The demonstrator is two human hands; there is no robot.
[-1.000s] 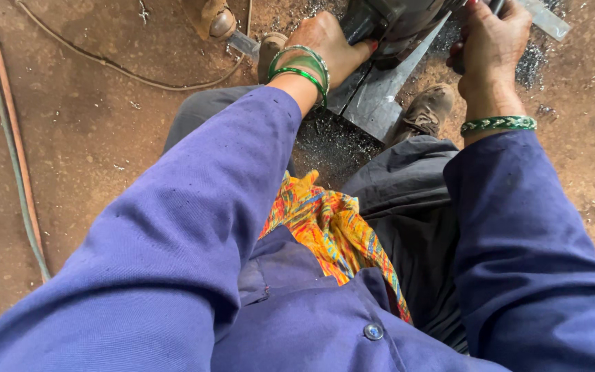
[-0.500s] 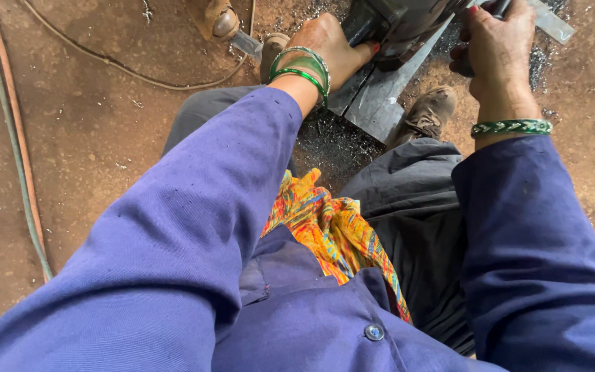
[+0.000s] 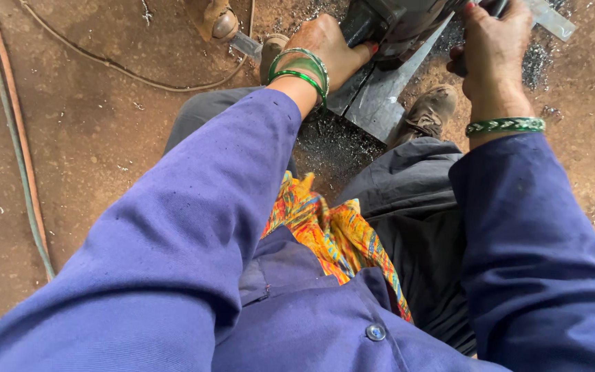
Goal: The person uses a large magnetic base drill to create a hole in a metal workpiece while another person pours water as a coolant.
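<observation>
A metalworking shop: bare dirt floor (image 3: 91,138) strewn with metal shavings (image 3: 332,141), steel angle bar (image 3: 387,89) under a power tool (image 3: 394,24), hoses (image 3: 18,138) trailing across the ground.

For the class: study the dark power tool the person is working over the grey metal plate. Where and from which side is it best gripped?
With two hands, from above. The left hand closes on the power tool at its near dark body, and the right hand wraps a black handle on the tool's right side. The tool is bulky and bears down on the metal plate, so spaced grips likely steady it best.
</observation>
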